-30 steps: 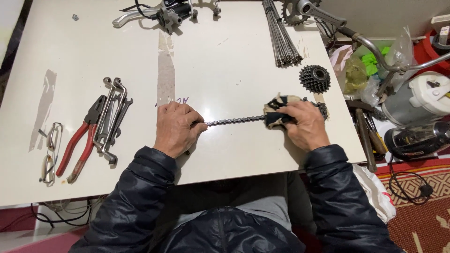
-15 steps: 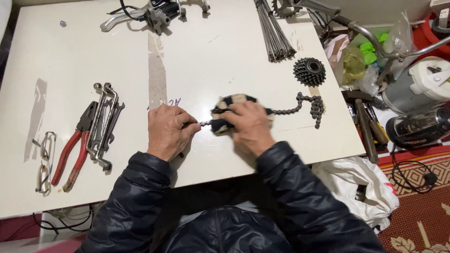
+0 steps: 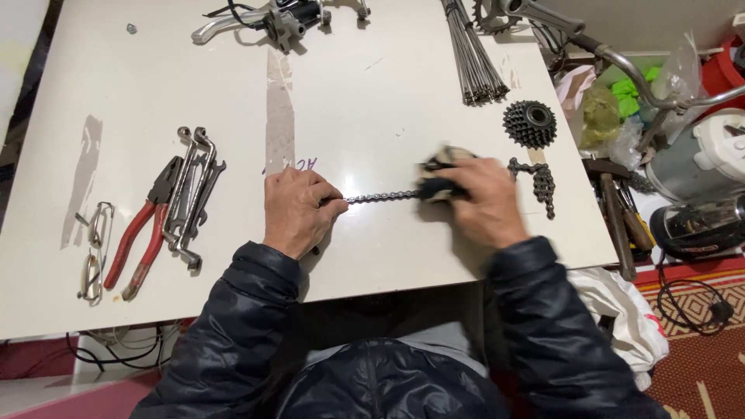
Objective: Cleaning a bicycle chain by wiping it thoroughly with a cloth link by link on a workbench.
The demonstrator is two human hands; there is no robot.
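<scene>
Left hand (image 3: 297, 209) pinches one end of the dark metal bicycle chain (image 3: 382, 197), stretched flat across the white table (image 3: 372, 101). Right hand (image 3: 485, 203) clenches a soiled pale rag (image 3: 441, 167) around it. Beyond: black toothed cassette (image 3: 530, 123).

table (image 3: 388, 101) white, beige tape strip | pliers (image 3: 143, 233) red-handled, near left edge | chain (image 3: 380, 197) dark grey | rag (image 3: 438, 174) cream, black-smudged | sprocket cluster (image 3: 530, 123) black, near right edge | sleeves (image 3: 248, 310) black, quilted
</scene>
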